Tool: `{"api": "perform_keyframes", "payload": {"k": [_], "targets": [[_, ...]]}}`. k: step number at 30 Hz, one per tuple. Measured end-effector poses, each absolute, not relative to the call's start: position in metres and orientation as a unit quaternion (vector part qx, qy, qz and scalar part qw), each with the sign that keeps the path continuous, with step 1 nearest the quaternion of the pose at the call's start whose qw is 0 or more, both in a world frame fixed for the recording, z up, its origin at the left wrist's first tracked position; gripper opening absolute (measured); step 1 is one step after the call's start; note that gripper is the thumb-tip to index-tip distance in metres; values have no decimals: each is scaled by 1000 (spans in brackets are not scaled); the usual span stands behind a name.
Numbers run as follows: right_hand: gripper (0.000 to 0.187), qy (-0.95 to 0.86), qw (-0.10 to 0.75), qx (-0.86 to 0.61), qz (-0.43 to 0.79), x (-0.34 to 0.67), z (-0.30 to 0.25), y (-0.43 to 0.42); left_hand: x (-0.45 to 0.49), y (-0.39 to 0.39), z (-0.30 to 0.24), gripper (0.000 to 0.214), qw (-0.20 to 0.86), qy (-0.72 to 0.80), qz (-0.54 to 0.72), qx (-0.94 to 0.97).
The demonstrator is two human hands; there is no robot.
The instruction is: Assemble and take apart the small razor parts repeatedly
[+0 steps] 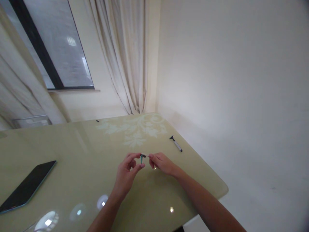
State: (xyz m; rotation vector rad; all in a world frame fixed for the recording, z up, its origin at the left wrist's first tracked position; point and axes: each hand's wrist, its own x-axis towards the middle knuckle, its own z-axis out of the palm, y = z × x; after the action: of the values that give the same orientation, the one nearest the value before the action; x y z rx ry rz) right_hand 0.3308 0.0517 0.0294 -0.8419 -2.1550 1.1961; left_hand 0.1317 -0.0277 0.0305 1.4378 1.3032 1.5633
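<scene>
Both my hands meet above the middle of a glossy yellow-green table (72, 151). My left hand (127, 175) pinches a small teal and dark piece (142, 158) between thumb and fingertips. My right hand (161, 163) is closed in a pinch on the small light end of the same piece, from the right. What the piece is I cannot make out; it may be a razor head. A razor handle (176, 143) with a dark head and pale grip lies on the table beyond my right hand, near the right edge.
A dark tablet or phone (26, 187) lies flat at the table's left. A tiny dark object (97, 121) sits at the far edge. Behind are a window (55, 48), beige curtains (125, 54) and a plain wall. Ceiling lights reflect in the near tabletop.
</scene>
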Motion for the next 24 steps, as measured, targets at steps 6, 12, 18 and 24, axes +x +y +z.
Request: {"api": "perform_keyframes", "payload": {"k": [6,12,18,24], "targets": [[73,-805,294,-321,402,330,28,50,134,-28,35,35,322,516,588,533],[70,-815,258,-300,424,331,30,46,133,-25,30,39,339,530,576,522],[69,-802,209,-265,492,331,31,42,128,-22,22,46,375,528,570,506],[66,-790,246,-296,477,329,28,43,127,-23,25,42,395,506,570,512]]}}
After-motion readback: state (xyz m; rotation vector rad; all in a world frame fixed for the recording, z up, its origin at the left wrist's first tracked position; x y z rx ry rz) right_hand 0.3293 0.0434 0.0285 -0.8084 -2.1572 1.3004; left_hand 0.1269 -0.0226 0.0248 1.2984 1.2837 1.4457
